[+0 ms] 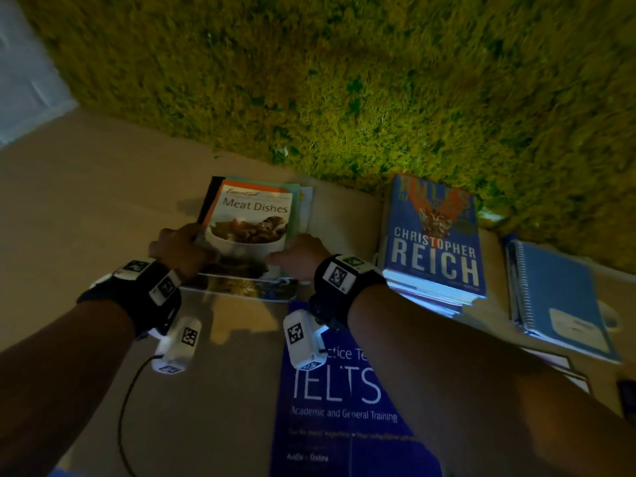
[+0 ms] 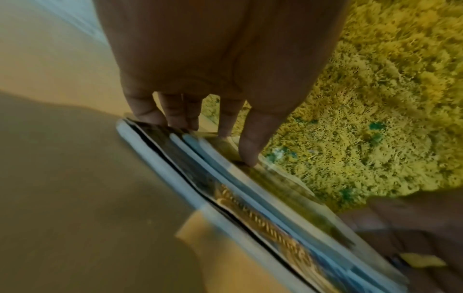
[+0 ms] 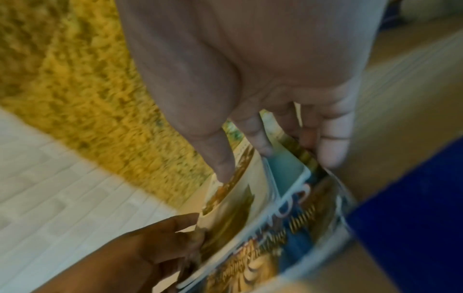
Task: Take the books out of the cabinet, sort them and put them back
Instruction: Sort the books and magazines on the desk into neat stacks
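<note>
A stack of thin books (image 1: pixel 251 218) with "Meat Dishes" on top lies on the tan floor between my hands. My left hand (image 1: pixel 179 246) grips its left edge; in the left wrist view the thumb (image 2: pixel 248 156) presses on top of the stack (image 2: pixel 250 208) and the fingers curl behind it. My right hand (image 1: pixel 299 253) grips the right near corner. In the right wrist view its thumb (image 3: pixel 223 170) lies on the cover and its fingers reach between the layers of the stack (image 3: pixel 263 228). Whether the stack is off the floor I cannot tell.
A blue "Christopher Reich" book (image 1: pixel 433 242) tops a second pile to the right. Further right lies a blue spiral notebook (image 1: pixel 557 297). A dark blue IELTS book (image 1: pixel 344 401) lies under my right forearm. A green shag rug (image 1: pixel 344 80) borders the far side.
</note>
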Available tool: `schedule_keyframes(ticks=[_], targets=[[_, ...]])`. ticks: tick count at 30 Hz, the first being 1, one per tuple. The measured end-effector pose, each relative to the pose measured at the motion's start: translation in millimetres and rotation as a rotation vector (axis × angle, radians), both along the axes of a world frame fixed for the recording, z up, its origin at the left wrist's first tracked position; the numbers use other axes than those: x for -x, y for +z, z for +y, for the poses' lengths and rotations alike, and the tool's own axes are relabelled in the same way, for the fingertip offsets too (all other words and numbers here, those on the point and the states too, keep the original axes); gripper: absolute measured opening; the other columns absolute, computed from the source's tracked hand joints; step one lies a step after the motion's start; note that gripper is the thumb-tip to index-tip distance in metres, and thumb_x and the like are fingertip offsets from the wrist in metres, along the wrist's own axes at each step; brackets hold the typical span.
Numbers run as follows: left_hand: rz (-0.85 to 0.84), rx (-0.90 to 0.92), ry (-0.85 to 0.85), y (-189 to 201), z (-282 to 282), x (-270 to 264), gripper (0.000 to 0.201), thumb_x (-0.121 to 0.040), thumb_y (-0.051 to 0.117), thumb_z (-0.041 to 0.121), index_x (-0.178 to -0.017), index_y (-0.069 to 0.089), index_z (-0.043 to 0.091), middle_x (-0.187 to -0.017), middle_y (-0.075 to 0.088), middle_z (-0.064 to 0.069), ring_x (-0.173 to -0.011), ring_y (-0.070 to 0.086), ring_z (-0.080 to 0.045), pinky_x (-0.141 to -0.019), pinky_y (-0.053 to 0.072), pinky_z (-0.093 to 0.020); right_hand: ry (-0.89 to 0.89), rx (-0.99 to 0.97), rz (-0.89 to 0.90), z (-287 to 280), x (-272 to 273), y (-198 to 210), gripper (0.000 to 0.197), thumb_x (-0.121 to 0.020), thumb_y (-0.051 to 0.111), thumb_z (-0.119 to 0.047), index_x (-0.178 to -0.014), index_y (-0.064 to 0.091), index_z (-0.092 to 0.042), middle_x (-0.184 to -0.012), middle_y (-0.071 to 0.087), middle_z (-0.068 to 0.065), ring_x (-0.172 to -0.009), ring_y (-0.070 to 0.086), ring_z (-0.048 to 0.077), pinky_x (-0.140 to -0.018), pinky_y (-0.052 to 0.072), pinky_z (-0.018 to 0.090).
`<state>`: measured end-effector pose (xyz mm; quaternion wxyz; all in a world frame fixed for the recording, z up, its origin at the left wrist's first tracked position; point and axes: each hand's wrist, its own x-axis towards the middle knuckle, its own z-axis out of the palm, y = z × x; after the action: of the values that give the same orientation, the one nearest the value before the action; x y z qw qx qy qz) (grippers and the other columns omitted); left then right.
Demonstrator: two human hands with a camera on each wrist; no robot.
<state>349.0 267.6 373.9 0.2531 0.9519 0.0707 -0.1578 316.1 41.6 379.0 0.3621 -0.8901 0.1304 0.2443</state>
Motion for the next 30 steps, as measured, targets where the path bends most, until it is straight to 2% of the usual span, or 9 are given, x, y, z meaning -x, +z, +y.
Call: schedule_keyframes(ticks=[3,6,9,12,15,19,23,28,30], targets=[[0.012,-0.066,0.025,-1.7,26.0,17.4,0.089,-0.064,0.068,0.060,-0.145,0.041,0.035,-0.132,0.051,-0.025,-0.109,0.055,-0.050,-0.094,0.050,-0.052,0.093,0.032,0.009,25.1,15.5,3.4,0.048,-0.088,0.067,-0.054,-0.070,0.044,-0.015,-0.091,0.049,0.016,-0.079,0.055,0.030,-0.060,0.040,0.033],[0.018,-0.078,0.030,-8.3,49.8,33.2,0.081,-0.076,0.070,0.057,-0.147,0.038,0.034,-0.132,0.049,-0.025,-0.107,0.054,-0.051,-0.090,0.052,-0.053,0.107,-0.022,-0.010,44.2,35.7,9.7,0.050,-0.090,0.068,-0.052,-0.066,0.044,-0.016,-0.068,0.047,0.005,-0.057,0.049,0.022,-0.050,0.035,0.029],[0.020,-0.052,0.042,-9.1,71.0,46.2,0.086,-0.068,0.067,0.060,-0.146,0.040,0.036,-0.131,0.052,-0.021,-0.106,0.056,-0.048,-0.090,0.053,-0.053,0.082,-0.118,-0.044,62.6,51.2,25.1,0.052,-0.091,0.069,-0.050,-0.064,0.042,-0.015,-0.055,0.038,0.000,-0.048,0.039,0.017,-0.050,0.029,0.028],[-0.043,-0.016,0.129,-3.8,91.3,58.6,0.079,-0.069,0.075,0.049,-0.141,0.048,0.036,-0.130,0.056,-0.020,-0.108,0.057,-0.046,-0.092,0.053,-0.054,0.058,-0.246,-0.057,84.8,63.5,34.2,0.042,-0.091,0.070,-0.047,-0.088,0.058,-0.008,-0.073,0.055,0.009,-0.066,0.055,0.025,-0.062,0.037,0.031],[-0.038,-0.078,0.159,-4.5,110.0,71.8,0.071,-0.077,0.078,0.035,-0.142,0.050,0.030,-0.128,0.058,-0.022,-0.108,0.058,-0.044,-0.094,0.052,-0.051,0.078,-0.296,-0.054,105.3,84.2,30.2,0.058,-0.092,0.068,-0.049,-0.115,0.066,0.005,-0.111,0.068,0.024,-0.099,0.066,0.042,-0.079,0.049,0.040],[-0.034,-0.108,0.156,-12.4,133.0,93.2,0.067,-0.077,0.079,0.029,-0.138,0.052,0.029,-0.127,0.056,-0.023,-0.105,0.058,-0.047,-0.090,0.053,-0.053,0.180,-0.233,-0.031,118.7,114.2,13.9,0.046,-0.096,0.063,-0.043,-0.067,0.042,-0.014,-0.066,0.031,0.006,-0.070,0.041,0.026,-0.070,0.029,0.037],[-0.094,-0.082,0.152,-23.0,140.2,115.8,0.052,-0.078,0.073,0.011,-0.128,0.062,0.017,-0.127,0.057,-0.027,-0.111,0.056,-0.049,-0.095,0.048,-0.055,0.209,-0.215,-0.028,120.6,135.7,10.7,0.045,-0.095,0.066,-0.040,-0.065,0.044,-0.016,-0.069,0.033,0.012,-0.067,0.040,0.025,-0.066,0.029,0.037],[-0.035,-0.148,0.135,-11.2,130.6,149.8,0.057,-0.081,0.075,0.025,-0.134,0.055,0.022,-0.124,0.056,-0.024,-0.105,0.058,-0.046,-0.089,0.053,-0.053,0.222,-0.210,0.051,114.6,160.7,20.8,0.043,-0.097,0.064,-0.043,-0.078,0.060,-0.004,-0.077,0.051,0.019,-0.078,0.056,0.029,-0.069,0.034,0.034],[0.008,-0.178,0.142,1.7,122.0,164.9,0.060,-0.080,0.075,0.035,-0.135,0.053,0.021,-0.129,0.052,-0.023,-0.110,0.055,-0.045,-0.092,0.052,-0.051,0.232,-0.238,0.060,110.2,170.7,28.0,0.052,-0.097,0.065,-0.042,-0.099,0.066,0.010,-0.103,0.065,0.032,-0.099,0.066,0.042,-0.074,0.037,0.034]])
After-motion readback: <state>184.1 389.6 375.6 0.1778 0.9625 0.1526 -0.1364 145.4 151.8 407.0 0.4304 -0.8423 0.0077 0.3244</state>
